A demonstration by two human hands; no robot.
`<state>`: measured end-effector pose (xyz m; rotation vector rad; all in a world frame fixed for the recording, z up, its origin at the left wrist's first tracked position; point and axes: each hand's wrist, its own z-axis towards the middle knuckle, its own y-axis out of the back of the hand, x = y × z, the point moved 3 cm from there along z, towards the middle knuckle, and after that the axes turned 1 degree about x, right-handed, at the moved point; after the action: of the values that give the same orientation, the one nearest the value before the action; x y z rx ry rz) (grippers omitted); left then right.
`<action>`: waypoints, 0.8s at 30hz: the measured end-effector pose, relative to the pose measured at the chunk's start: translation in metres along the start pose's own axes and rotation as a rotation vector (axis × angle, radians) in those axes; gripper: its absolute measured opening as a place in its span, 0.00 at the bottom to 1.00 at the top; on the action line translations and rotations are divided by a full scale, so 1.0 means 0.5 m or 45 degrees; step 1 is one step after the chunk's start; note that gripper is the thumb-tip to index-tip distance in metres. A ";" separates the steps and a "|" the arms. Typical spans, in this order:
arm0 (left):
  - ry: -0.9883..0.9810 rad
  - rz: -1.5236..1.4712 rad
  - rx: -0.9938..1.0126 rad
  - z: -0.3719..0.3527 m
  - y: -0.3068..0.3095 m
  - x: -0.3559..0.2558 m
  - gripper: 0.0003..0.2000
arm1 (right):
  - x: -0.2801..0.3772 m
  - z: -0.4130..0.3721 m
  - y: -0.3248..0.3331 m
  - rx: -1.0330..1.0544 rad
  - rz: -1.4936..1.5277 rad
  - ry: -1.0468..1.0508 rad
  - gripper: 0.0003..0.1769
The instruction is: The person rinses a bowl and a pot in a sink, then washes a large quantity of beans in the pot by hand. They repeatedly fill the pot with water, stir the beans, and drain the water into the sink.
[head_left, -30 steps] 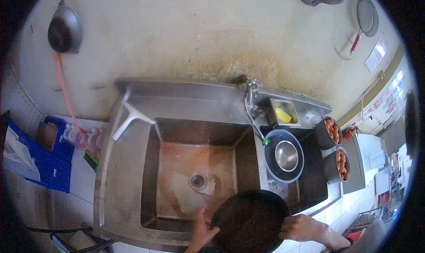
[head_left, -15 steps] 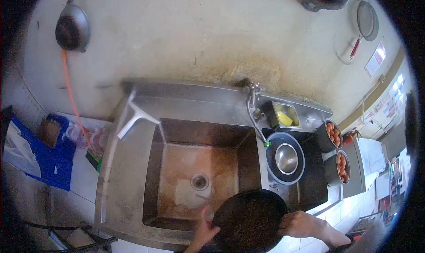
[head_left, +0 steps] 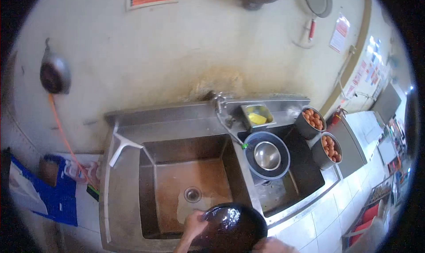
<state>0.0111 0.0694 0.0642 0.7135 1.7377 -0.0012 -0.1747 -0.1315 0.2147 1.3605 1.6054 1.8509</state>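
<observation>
A large dark round pan (head_left: 230, 228) with a glossy, wet-looking inside is held tilted over the front edge of the left sink basin (head_left: 195, 171). My left hand (head_left: 195, 224) is closed on its left rim. At the pan's lower right rim is my right hand (head_left: 275, 245), blurred and partly cut off by the frame's bottom, seemingly gripping the edge. The pan's lower part runs out of view.
In the right basin a blue-rimmed tub (head_left: 287, 157) holds a steel bowl (head_left: 267, 156). A faucet (head_left: 220, 107) with a green-tipped hose stands behind. Two pots of eggs (head_left: 312, 119) sit at right, near a metal container (head_left: 260, 110). A white squeegee (head_left: 120, 149) lies at left.
The pan has tipped so its shiny inside shows, and it sits lower in view. My left hand now grips its rim, where before its fingers were spread beside it. The view has shifted.
</observation>
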 end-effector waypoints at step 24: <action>-0.141 0.405 0.101 -0.130 0.065 -0.095 0.16 | -0.102 0.034 -0.009 -0.880 0.263 -1.023 0.36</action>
<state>-0.0257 0.0978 0.1377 1.0231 1.5109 0.1076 -0.1374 -0.1593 0.1870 1.6277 0.3910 1.4258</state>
